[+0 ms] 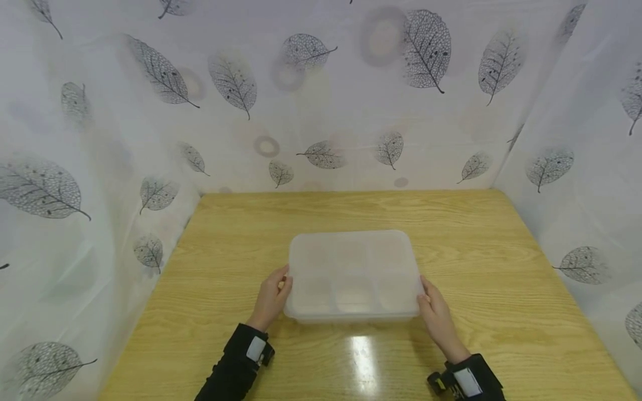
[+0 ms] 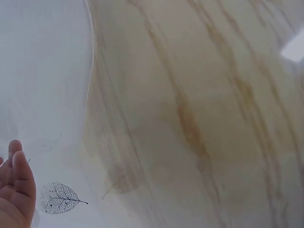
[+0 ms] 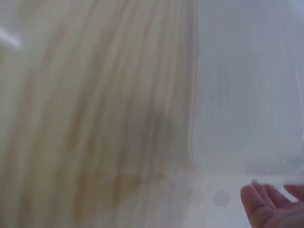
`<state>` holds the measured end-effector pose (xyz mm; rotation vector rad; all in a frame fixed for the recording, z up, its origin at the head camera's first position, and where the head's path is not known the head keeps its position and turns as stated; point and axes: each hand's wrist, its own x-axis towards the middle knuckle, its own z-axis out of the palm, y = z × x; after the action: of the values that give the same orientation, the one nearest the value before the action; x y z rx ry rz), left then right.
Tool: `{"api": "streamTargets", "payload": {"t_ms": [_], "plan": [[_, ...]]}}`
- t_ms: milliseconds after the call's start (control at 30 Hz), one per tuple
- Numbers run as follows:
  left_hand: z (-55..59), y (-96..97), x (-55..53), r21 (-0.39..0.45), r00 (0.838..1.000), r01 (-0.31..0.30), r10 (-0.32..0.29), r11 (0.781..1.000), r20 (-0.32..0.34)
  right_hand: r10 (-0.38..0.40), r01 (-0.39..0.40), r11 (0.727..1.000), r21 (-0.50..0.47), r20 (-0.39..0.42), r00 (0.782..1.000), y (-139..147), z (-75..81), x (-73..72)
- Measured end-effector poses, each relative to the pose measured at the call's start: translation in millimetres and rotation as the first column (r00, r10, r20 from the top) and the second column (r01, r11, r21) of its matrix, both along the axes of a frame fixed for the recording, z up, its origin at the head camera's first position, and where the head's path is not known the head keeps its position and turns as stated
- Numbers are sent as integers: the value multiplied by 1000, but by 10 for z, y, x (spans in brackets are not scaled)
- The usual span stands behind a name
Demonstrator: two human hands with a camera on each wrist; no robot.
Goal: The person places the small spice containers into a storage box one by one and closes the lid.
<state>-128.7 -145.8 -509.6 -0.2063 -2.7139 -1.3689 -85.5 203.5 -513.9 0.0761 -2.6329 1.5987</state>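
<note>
A white, frosted plastic box [image 1: 353, 273] with a lid is in the middle of the head view. Several rounded compartments show faintly through its top. My left hand [image 1: 273, 298] grips the left end, with thumb and fingers at the rim. At the opposite end, my right hand [image 1: 436, 312] holds the box in the same way. The left wrist view catches part of the left hand [image 2: 16, 190] at its lower left edge. Part of the right hand [image 3: 275, 206] appears low in the right wrist view, fingers bent. Whether the box touches the table is unclear.
A glossy wood-grain table [image 1: 241, 223] lies beneath the box, with a bright reflection near its front. White sheeting [image 1: 351, 106] printed with dark leaves stands behind the table and along both sides. Black cuffs with strapped-on devices cover both wrists.
</note>
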Motion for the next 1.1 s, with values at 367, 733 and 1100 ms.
{"api": "streamTargets", "payload": {"t_ms": [367, 733, 1100], "plan": [[57, -80, -341, -119, 974, 211, -219, 970, -58, 212, -186, 957, 223, -100, 972, 288, 186, -492], [77, -27, -592, -492, 944, 280, -329, 825, -14, 349, -272, 777, 568, -29, 937, 132, 232, -930], [91, -41, -603, -507, 948, 265, -317, 821, -19, 364, -254, 704, 663, -29, 931, 72, 187, -1025]]}}
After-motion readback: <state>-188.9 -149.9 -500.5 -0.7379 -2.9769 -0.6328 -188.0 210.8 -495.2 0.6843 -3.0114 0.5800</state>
